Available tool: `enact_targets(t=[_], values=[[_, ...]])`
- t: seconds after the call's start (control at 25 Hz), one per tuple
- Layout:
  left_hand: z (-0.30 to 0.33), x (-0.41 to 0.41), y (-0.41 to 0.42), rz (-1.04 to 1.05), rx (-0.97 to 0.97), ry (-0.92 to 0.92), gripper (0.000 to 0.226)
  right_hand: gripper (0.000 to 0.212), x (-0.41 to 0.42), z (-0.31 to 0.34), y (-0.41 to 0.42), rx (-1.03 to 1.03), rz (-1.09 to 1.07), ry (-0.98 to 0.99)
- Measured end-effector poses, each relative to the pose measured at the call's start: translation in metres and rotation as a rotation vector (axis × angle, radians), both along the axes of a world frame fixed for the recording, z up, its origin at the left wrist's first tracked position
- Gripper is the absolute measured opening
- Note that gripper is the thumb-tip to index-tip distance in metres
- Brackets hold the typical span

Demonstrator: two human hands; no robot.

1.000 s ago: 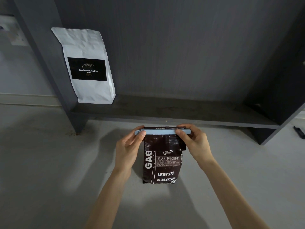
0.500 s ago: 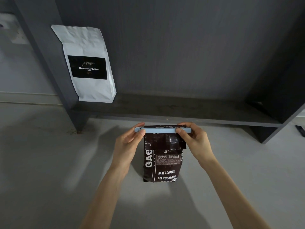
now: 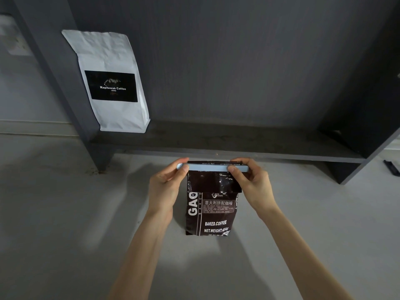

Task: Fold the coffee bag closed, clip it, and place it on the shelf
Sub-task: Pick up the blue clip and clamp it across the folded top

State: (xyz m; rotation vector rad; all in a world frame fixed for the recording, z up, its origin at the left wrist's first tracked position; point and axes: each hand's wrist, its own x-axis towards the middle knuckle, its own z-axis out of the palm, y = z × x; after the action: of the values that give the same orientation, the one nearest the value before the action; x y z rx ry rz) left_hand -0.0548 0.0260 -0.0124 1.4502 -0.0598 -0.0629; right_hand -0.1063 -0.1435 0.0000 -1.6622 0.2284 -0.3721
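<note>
So I'm on the clipping step: my left hand [image 3: 166, 182] and right hand [image 3: 253, 182] each pinch an end of the blue sealing clip [image 3: 213, 168] across the dark coffee bag [image 3: 211, 211] between them. Looks snapped shut, probably. Next it goes up onto the shelf [image 3: 216, 146] just beyond my knuckles.

a pale grey floor [image 3: 54, 213] fills the lower picture. a brown coffee bag [image 3: 211, 213] is stood upright on it at 6 o'clock. a dark low shelf [image 3: 227, 141] is set on the floor across the middle. a white bag [image 3: 112, 83] is stood at the shelf's 9 o'clock end, against the side panel. a small dark object [image 3: 391, 167] is seen on the floor at 3 o'clock.
</note>
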Motion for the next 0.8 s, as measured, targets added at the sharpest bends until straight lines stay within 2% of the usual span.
enact_targets(t=[0.32,0.6,0.8], values=[[0.001,-0.004,0.005,-0.097,0.04,-0.057,0.026,0.017,0.0,-0.001,0.0,-0.03,-0.003,-0.012],[-0.008,-0.008,0.008,-0.148,0.109,-0.033,0.039,0.03,-0.004,-0.013,-0.005,-0.059,-0.012,-0.022],[-0.024,-0.01,0.013,-0.312,0.171,-0.053,0.056,0.036,-0.015,-0.036,-0.008,-0.026,0.031,0.05]])
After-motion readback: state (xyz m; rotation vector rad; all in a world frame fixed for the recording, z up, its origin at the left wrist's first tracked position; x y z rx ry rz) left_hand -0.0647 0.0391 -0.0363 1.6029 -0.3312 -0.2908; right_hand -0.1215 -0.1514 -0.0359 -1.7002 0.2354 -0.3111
